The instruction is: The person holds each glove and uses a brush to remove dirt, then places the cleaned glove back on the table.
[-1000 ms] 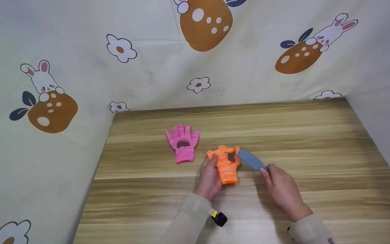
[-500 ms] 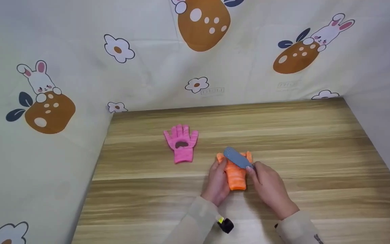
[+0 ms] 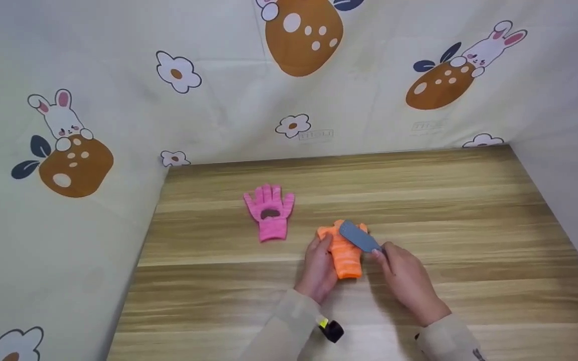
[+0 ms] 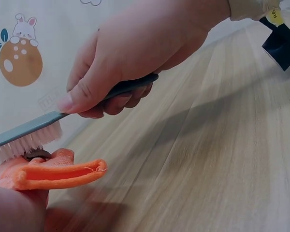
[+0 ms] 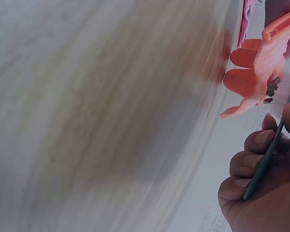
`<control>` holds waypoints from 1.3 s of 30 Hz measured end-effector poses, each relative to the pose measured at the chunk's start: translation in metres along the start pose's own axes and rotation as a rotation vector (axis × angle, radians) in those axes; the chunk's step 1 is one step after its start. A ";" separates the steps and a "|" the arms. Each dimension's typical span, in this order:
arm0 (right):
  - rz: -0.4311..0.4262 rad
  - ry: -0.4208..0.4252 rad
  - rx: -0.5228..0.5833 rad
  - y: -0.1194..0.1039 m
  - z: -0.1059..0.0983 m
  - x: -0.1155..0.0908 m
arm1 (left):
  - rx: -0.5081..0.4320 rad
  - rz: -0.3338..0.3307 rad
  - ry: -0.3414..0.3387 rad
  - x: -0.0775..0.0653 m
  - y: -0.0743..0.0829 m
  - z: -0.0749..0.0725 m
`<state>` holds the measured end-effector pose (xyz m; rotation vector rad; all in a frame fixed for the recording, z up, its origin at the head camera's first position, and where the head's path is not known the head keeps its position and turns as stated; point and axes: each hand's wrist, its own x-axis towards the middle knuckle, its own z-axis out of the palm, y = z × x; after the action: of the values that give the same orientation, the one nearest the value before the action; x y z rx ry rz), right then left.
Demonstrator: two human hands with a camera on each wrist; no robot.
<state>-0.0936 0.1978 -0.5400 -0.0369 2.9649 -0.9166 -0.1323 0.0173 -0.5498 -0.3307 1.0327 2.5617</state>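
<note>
My left hand (image 3: 317,271) grips an orange striped knit glove (image 3: 346,261) by its left side, thumb on top, above the table. In my right hand (image 3: 409,281) is a blue-grey brush (image 3: 358,236), its handle held between thumb and curled fingers. The brush lies slantwise over the glove's palm and hides most of it in the head view. White bristles (image 4: 34,140) point down onto the glove near a dark brown patch (image 5: 272,88), seen in the right wrist view. The glove's cuff hangs open toward me, and its fingers dangle below.
A pink knit glove (image 3: 273,229) with a brown patch on its palm lies flat on the wooden table (image 3: 208,281), left of my hands. A patterned cloth (image 3: 229,100) rises behind the table and along its sides. A black device (image 3: 331,331) is at my left wrist.
The brush has gone from the orange glove's right edge leftward across its palm, then slightly back right. The orange glove shifted a little right and then partly back. The pink glove stays put.
</note>
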 end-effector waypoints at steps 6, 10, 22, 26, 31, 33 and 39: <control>-0.018 0.023 -0.007 0.003 -0.001 -0.002 | 0.014 0.026 0.027 0.001 0.001 -0.001; -0.017 0.019 -0.007 0.006 -0.002 -0.003 | 0.019 0.033 0.024 0.001 0.001 -0.001; -0.022 0.013 -0.036 0.016 -0.005 -0.007 | 0.011 0.037 0.032 0.001 0.000 -0.003; -0.027 0.024 -0.038 0.021 -0.007 -0.008 | 0.040 0.048 0.043 0.001 -0.001 -0.004; -0.001 0.008 -0.027 0.025 -0.009 -0.008 | 0.031 0.045 0.053 0.001 0.000 -0.004; 0.006 0.000 -0.028 0.026 -0.009 -0.007 | 0.030 0.039 0.057 0.000 0.000 -0.004; 0.016 -0.004 -0.025 0.028 -0.012 -0.007 | 0.008 0.019 0.072 0.000 0.002 -0.003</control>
<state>-0.0876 0.2280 -0.5458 -0.0160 2.9688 -0.8766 -0.1332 0.0139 -0.5503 -0.4161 1.0761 2.5789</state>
